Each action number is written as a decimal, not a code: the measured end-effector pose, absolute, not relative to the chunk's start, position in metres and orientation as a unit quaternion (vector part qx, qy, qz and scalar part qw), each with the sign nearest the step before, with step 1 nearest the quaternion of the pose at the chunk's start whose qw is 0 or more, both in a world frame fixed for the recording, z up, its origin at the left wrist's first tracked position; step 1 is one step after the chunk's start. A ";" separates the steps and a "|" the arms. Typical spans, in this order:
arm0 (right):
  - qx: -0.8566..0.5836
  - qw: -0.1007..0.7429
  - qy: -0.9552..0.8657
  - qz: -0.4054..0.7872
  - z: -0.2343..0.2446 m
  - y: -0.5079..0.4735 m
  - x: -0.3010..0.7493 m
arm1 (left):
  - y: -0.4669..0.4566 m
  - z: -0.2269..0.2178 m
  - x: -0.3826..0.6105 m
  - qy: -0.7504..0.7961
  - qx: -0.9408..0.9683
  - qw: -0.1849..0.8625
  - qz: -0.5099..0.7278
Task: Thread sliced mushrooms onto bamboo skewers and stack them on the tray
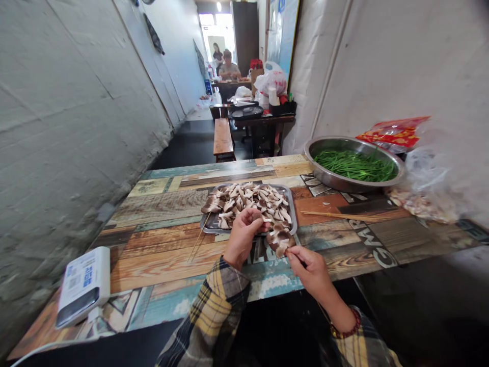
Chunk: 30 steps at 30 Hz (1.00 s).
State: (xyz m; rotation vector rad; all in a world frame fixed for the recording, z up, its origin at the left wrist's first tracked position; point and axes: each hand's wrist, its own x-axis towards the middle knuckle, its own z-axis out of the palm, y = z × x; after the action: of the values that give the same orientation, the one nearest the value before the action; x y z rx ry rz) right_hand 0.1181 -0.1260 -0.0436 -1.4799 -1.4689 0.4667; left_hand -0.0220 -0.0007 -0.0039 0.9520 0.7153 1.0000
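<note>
- Mushrooms [254, 201] lie loose across most of the tray [293, 209], which sits on the bench [164, 247] just ahead of the hands; judging by that heap, much the larger share is left.
- Right hand [308, 267] is pinched at the near edge of a mushroom cluster [280, 239], seemingly clamped on a thin stick [323, 311] that shows below the wrist; this one looks partly loaded.
- Left hand [246, 227] is at the tray's near edge, apart from the right, thumb and fingers drawn together; whether they grip a pale piece there, I cannot tell.
- Done, as far as shows: darker caps [214, 201] at the tray's left end, with a slanting stick [200, 237] running from them over the rim onto the bench, probably a loaded skewer; how many are there is hard to make out.
- Unused, by the look of it: a bundle of sticks [342, 215] lying bare to the right of the tray.
- Greens [353, 165] fill a metal basin [340, 181] farther right, apparently untouched, with a red packet [395, 131] and a clear bag [428, 171] beside it.
- Overall, the work seems nearer its start than its finish.
</note>
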 end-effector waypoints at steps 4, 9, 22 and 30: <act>-0.611 0.475 -0.606 0.188 -0.045 -0.125 0.118 | -0.002 -0.005 -0.022 0.321 0.441 0.713 0.441; -0.622 0.470 -0.593 0.200 -0.048 -0.125 0.118 | -0.001 -0.008 -0.021 0.315 0.456 0.713 0.430; -0.634 0.475 -0.579 0.194 -0.044 -0.125 0.117 | -0.003 -0.006 -0.019 0.326 0.466 0.701 0.429; -0.632 0.477 -0.576 0.204 -0.043 -0.125 0.116 | -0.004 -0.005 -0.018 0.335 0.508 0.665 0.433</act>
State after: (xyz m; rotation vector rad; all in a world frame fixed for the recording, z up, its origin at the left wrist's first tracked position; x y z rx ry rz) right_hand 0.1161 -0.1246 -0.0430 -1.5444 -1.4063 0.4988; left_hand -0.0183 -0.0041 -0.0048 1.1465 0.7565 0.9771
